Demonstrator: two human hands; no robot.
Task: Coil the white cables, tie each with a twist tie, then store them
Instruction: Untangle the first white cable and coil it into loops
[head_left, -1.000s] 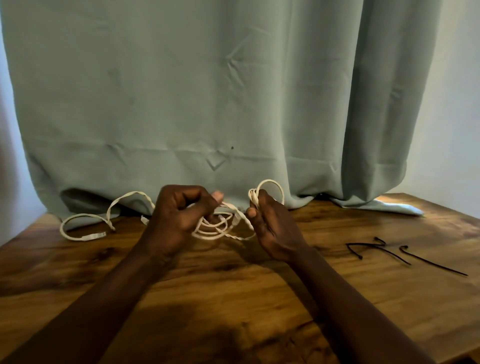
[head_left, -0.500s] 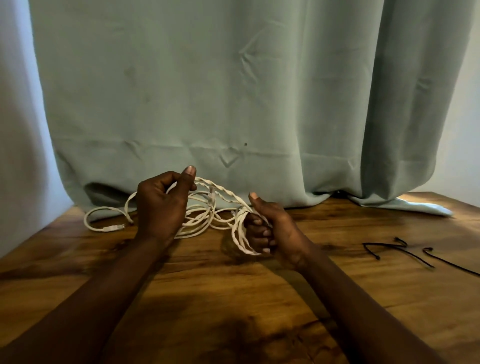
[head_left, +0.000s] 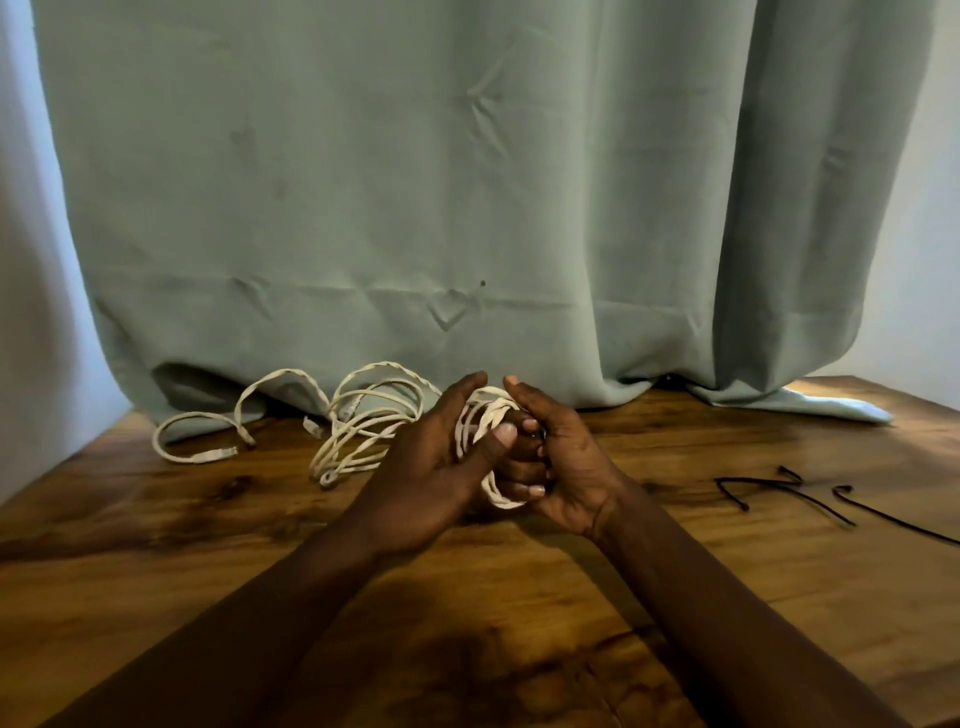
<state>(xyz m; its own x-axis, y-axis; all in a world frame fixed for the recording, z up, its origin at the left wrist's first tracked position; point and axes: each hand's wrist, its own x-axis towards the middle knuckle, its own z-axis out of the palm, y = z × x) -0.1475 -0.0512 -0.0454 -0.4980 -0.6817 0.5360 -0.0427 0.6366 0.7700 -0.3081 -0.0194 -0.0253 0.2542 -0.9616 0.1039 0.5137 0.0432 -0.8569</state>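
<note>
Two grips on one coil: right grip (head_left: 569, 467) curled through white cable (head_left: 485, 415) loops, left grip (head_left: 434, 470) pinching them under thumb. Cable's loose length trails left across worktop (head_left: 727, 597); black twist ties (head_left: 779, 488) well right.

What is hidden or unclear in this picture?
Head view, coiled white cable: the left hand and right hand cover most of it; loop count unclear.
Head view, thin black twist ties: the right edge cuts one off.
Head view, wooden table: green curtain hides its back.
</note>
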